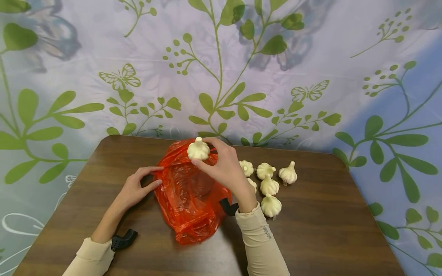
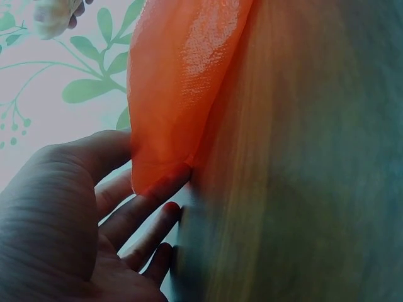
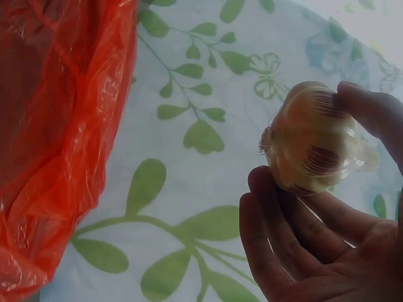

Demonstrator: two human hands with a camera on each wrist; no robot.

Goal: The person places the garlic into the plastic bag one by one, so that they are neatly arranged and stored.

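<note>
My right hand (image 1: 226, 166) pinches a garlic bulb (image 1: 198, 149) between thumb and fingers, above the far side of a red plastic bag (image 1: 193, 226). In the right wrist view this bulb (image 3: 318, 141) shows purple streaks and a root end, with the bag (image 3: 56, 151) to its left. My left hand (image 1: 136, 188) holds the bag's left edge. The left wrist view has the thin bag film (image 2: 173, 94) between the left thumb and fingers (image 2: 141, 211). The bag lies on the table with its mouth spread.
Several garlic bulbs (image 1: 269, 186) lie on the brown wooden table (image 1: 321, 230), right of the bag and close by my right wrist. Black wrist mounts (image 1: 124, 239) stick out from both wrists. A leaf-patterned cloth (image 1: 221, 69) hangs behind the table's far edge.
</note>
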